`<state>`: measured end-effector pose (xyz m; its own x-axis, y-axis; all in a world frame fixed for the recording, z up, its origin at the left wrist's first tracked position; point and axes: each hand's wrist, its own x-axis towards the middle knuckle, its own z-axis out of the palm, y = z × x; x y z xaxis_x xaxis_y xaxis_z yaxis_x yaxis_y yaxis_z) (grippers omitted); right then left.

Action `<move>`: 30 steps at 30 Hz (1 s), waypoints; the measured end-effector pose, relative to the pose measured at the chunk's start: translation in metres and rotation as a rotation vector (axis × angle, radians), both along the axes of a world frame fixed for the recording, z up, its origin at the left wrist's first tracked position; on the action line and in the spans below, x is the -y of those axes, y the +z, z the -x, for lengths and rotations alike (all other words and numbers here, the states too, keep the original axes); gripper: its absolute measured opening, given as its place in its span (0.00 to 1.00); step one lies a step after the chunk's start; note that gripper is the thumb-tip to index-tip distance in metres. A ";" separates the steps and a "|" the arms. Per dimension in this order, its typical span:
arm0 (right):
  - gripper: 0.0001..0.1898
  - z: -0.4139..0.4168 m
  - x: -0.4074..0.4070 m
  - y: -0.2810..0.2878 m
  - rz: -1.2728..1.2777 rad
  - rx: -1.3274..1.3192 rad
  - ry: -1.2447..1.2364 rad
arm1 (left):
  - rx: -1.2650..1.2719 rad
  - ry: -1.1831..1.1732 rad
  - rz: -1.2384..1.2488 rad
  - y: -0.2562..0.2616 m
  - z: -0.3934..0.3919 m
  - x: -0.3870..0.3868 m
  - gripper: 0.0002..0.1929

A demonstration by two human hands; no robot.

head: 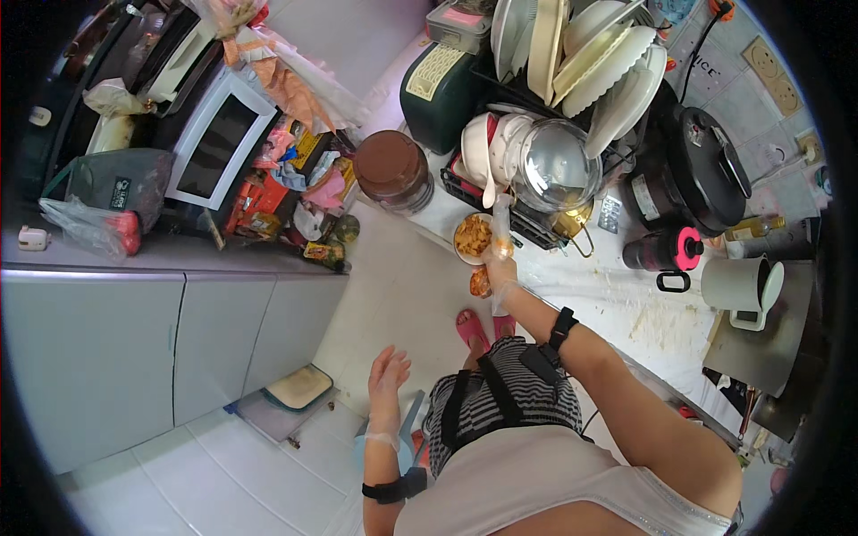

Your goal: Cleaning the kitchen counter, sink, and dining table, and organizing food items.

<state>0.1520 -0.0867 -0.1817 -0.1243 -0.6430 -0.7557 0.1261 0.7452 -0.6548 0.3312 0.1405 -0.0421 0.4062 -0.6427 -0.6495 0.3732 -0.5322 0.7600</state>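
Observation:
My right hand (501, 266), in a clear plastic glove, reaches over the edge of the white counter (603, 295). Touching or just beside it is a white-rimmed bowl (472, 239) of orange-brown food pieces. A translucent plastic piece (501, 218) with orange smears extends beyond the fingers; whether it is loose glove or a separate thing is unclear. Partly behind the hand, below the bowl, shows a clear container or bag of reddish-orange food (480, 282). My left hand (389, 370), also in a clear glove, hangs empty above the floor with fingers slightly apart.
A dish rack (536, 224) with bowls, plates and a glass lid stands beyond the bowl. Nearby are a brown-lidded jar (392, 167), a black cooker (690, 167), a pink-lidded bottle (660, 249) and a pale jug (734, 285). Grey cabinets (221, 328) line the left.

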 end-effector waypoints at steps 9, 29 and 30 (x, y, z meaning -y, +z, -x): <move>0.18 -0.003 -0.009 0.028 0.053 0.022 -0.082 | 0.021 -0.117 -0.010 0.001 0.019 0.024 0.24; 0.17 0.079 0.021 -0.013 0.442 -1.119 0.934 | 0.076 -0.143 -0.030 0.011 0.039 0.025 0.26; 0.17 0.077 0.022 -0.013 0.439 -1.118 0.935 | 0.083 -0.150 -0.026 0.011 0.041 0.025 0.26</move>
<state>0.0746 -0.1083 -0.1944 0.0814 -0.9547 -0.2864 -0.9612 0.0008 -0.2758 0.2905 0.1155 -0.0313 0.3600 -0.6833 -0.6352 0.2248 -0.5973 0.7699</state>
